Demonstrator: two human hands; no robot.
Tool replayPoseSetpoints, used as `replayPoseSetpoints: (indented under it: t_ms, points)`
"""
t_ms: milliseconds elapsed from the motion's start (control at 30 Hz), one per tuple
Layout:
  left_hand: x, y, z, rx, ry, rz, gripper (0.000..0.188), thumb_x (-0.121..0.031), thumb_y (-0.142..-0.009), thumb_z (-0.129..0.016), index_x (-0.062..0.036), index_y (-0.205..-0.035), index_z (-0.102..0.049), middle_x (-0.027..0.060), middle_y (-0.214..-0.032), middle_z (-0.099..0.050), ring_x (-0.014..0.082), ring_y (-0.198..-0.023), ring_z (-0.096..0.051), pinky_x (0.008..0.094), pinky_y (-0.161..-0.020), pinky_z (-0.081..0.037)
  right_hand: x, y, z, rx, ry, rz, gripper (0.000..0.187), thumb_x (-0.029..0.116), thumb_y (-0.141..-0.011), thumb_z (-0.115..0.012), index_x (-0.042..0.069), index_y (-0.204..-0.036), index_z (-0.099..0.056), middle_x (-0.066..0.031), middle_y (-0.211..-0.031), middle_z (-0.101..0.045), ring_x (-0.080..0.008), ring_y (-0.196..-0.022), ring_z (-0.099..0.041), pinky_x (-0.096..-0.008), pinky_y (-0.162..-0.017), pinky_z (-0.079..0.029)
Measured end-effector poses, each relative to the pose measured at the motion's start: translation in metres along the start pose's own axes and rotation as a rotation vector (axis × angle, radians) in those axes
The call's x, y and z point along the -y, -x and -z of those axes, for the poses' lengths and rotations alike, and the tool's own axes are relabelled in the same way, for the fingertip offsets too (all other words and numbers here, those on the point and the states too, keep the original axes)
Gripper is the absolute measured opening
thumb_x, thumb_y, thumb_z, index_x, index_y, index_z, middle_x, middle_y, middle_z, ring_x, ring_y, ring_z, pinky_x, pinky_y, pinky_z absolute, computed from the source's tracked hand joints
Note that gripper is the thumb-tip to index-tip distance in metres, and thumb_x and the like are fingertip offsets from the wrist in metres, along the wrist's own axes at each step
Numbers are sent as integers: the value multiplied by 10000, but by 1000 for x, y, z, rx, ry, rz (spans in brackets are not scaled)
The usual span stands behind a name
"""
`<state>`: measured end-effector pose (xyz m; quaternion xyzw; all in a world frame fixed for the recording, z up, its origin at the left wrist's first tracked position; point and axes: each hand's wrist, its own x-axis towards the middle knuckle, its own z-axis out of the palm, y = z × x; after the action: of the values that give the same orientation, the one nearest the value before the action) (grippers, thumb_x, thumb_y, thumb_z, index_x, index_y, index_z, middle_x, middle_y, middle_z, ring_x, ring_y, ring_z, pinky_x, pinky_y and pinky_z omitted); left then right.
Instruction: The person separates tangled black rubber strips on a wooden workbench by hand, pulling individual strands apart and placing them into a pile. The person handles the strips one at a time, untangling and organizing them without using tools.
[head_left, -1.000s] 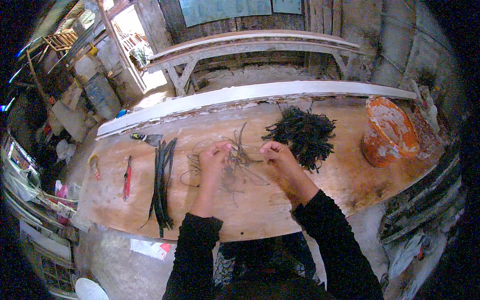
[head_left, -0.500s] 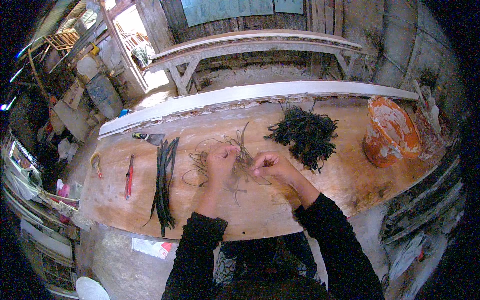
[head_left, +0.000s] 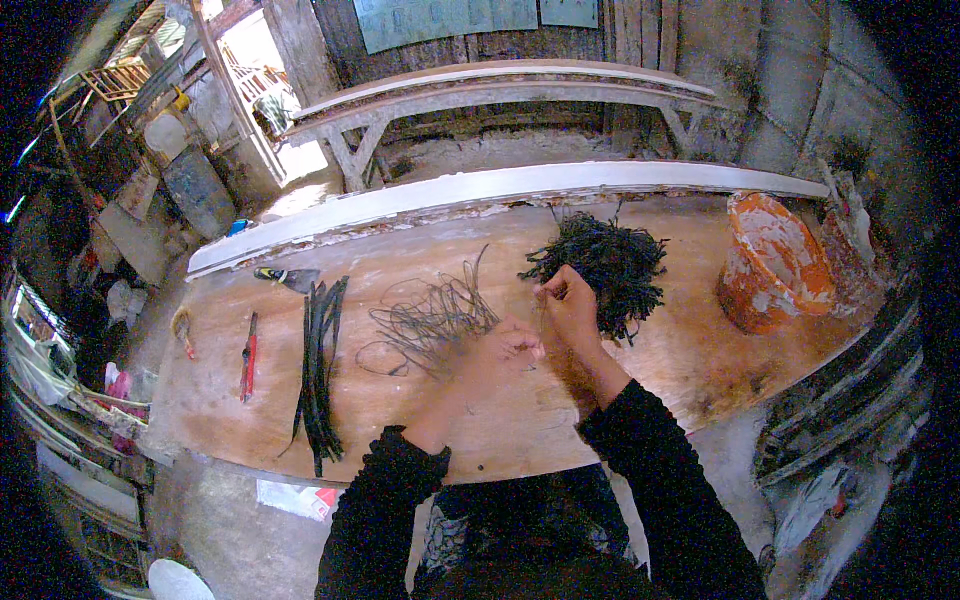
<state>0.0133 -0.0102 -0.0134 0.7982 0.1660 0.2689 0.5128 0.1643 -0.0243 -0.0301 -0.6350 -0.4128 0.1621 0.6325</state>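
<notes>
My left hand (head_left: 512,343) is at the right edge of a loose tangle of thin dark strands (head_left: 425,318) on the wooden table. Its fingers are drawn together and partly smeared by motion; what they hold, if anything, is too small to make out. Higher and to the right, my right hand (head_left: 572,300) pinches a thin strand that shows only faintly between the two hands. Just beyond that hand lies a bushy heap of black knotted strips (head_left: 605,258). A bundle of long flat black strips (head_left: 322,372) lies left of the tangle.
On the left of the tabletop (head_left: 400,430) lie a red cutter (head_left: 250,358), a putty knife (head_left: 288,278) and a small brush (head_left: 183,332). A plaster-smeared orange bucket (head_left: 768,268) stands at right. A long white board (head_left: 480,188) runs along the far edge; behind is a bench (head_left: 520,90).
Both hands have moved right, off the strand tangle. My right hand has risen toward the black heap, while my left has dropped slightly nearer me. More of the tangle shows.
</notes>
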Motion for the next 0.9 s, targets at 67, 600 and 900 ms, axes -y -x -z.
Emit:
replayPoseSetpoints:
  t_ms: [67, 600, 900]
  points:
    - [0, 4, -4, -7, 146, 69, 95, -130, -724, -579, -45, -737, -539, 44, -887, -476, 164, -777, -500, 265, -664, -427, -5, 0, -2, 38, -50, 43, 130, 16, -673, -583, 53, -678, -459, -8, -591, -450, -90, -566, -409, -240, -523, -354]
    - [-11, -1, 69, -716, 267, 224, 134, -146, -739, -587, -27, -799, -573, -9, -613, -479, 63, -528, -444, 185, -449, -360, 12, 19, -9, 173, 1, 361, 63, 63, -693, -599, 16, -676, -560, -27, -702, -436, -129, -624, -428, -235, -539, -359]
    - [23, -2, 79, -750, 300, 187, 160, -201, -778, -548, -43, -778, -530, -10, -608, -486, 35, -439, -381, 153, -367, -288, 36, 49, -24, 404, 263, 701, 15, 81, -697, -575, 69, -698, -584, -72, -602, -460, -228, -569, -479, -309, -508, -390]
